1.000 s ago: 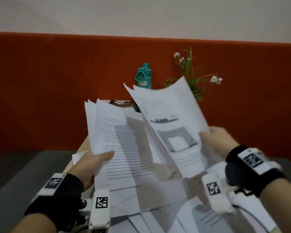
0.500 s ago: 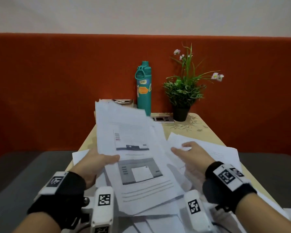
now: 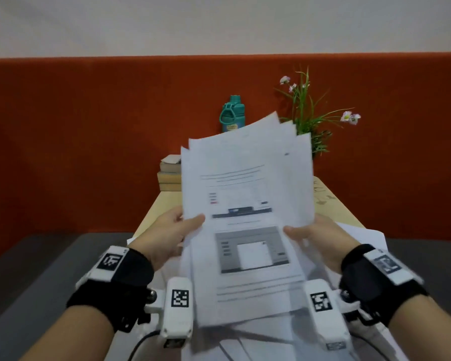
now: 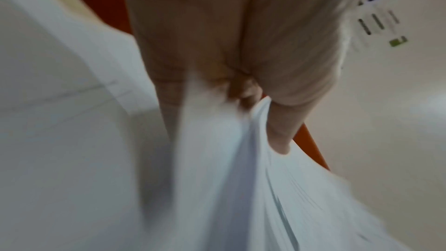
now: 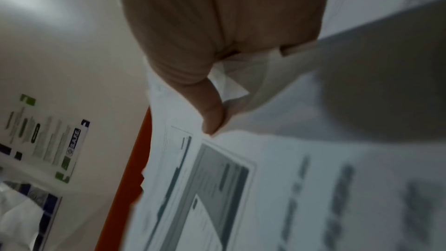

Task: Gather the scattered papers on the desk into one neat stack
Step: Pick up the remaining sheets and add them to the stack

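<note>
While both thumbs press the front sheet, the left hand (image 3: 171, 237) and right hand (image 3: 320, 242) pinch a sheaf of papers (image 3: 246, 204) by its side edges, raised tilted above the desk (image 3: 331, 207). Fingers behind are hidden; both wrist views are blurred. More loose sheets (image 3: 362, 234) lie on the desk below; the sheaf half-covers bottle (image 3: 232, 113), plant (image 3: 313, 113) and books (image 3: 170, 175) behind it.
</note>
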